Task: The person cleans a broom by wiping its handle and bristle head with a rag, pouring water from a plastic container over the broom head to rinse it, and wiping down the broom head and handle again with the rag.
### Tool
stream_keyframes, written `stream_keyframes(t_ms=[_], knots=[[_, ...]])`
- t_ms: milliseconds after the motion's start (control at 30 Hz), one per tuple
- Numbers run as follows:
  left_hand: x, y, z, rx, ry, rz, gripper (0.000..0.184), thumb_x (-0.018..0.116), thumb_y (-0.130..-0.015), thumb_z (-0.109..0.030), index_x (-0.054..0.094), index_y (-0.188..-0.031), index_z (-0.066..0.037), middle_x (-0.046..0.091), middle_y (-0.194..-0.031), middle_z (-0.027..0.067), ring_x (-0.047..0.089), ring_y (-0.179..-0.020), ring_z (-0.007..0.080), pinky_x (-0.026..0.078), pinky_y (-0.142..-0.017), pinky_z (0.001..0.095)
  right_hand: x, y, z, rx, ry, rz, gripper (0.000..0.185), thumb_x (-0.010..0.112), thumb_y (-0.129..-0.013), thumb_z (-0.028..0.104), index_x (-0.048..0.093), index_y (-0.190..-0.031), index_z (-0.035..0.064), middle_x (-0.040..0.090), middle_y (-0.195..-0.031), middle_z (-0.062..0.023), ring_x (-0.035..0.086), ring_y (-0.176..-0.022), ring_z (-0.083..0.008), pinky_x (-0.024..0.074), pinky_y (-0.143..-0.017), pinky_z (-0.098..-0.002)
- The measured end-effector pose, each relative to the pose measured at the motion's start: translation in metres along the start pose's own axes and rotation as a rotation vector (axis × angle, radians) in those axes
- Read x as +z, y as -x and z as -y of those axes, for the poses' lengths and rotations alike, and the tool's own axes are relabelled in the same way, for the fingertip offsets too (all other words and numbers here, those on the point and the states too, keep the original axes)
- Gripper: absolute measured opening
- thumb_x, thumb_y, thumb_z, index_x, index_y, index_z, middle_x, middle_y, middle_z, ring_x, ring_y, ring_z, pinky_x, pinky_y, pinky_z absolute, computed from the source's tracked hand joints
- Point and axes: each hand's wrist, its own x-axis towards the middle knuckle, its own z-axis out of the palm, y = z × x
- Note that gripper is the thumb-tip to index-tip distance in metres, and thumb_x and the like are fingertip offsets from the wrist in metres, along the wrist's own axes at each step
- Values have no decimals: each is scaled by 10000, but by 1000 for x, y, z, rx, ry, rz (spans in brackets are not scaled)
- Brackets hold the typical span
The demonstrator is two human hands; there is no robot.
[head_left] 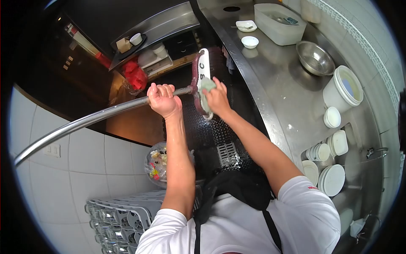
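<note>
My left hand [163,100] is wrapped round the metal pole of what looks like a floor squeegee [122,106], just below its head. The head [204,62] is maroon with a white strip bearing dark letters, and it is held up off the floor. My right hand [218,98] presses a pale green cloth or pad [207,86] against the head's white side, with some fingers lifted. The pole runs off to the left edge of the view.
On the right, a steel counter [275,76] carries a plastic tub [281,36], a metal bowl [315,58], a white bucket [343,89] and stacked dishes [332,180]. Below are a floor drain [228,155], a bag-lined waste bin [157,163] and a glass rack [122,216].
</note>
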Motion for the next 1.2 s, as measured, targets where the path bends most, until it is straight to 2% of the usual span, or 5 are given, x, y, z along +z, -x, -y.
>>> stream_keyframes(t_ms=[133, 233, 433, 1033, 1200], knots=[[12, -9, -8, 51, -41, -43, 482, 442, -971, -274, 234, -543, -195, 184, -474, -38, 220, -417, 130, 288, -525, 307, 2, -4, 34, 89, -265, -164, 222, 643, -867, 169, 676, -805, -42, 603, -1118, -302, 537, -1111, -423, 372, -952, -501], [6, -9, -15, 60, -8, -86, 461, 450, -968, -261, 245, -561, -188, 196, -481, -34, 234, -426, 131, 311, -534, 312, -4, 14, 29, -107, -82, -163, 181, 657, -841, 130, 679, -982, 19, 639, -1067, -203, 543, -1083, -373, 389, -920, -453], [13, 4, 1, 121, -33, -128, 345, 443, -974, -208, 324, -657, -143, 258, -489, -23, 271, -436, 121, 363, -554, 317, 2, 8, 41, -8, -79, -203, 150, 643, -846, 159, 668, -887, 17, 613, -926, -132, 533, -1009, -338, 396, -870, -462], [47, 13, -2, 162, -76, -112, 352, 484, -971, -135, 336, -652, -134, 301, -504, -16, 307, -447, 112, 390, -570, 299, 14, 29, 7, -25, -191, 0, 146, 578, -839, 36, 668, -953, 26, 646, -973, -155, 570, -948, -380, 468, -851, -443], [52, 9, -4, 125, -46, -146, 334, 483, -979, -135, 348, -674, -127, 318, -509, -17, 313, -449, 109, 369, -532, 285, -16, -2, 19, 236, -378, -295, 145, 604, -878, 100, 674, -969, 11, 660, -933, -176, 616, -903, -380, 494, -784, -442]])
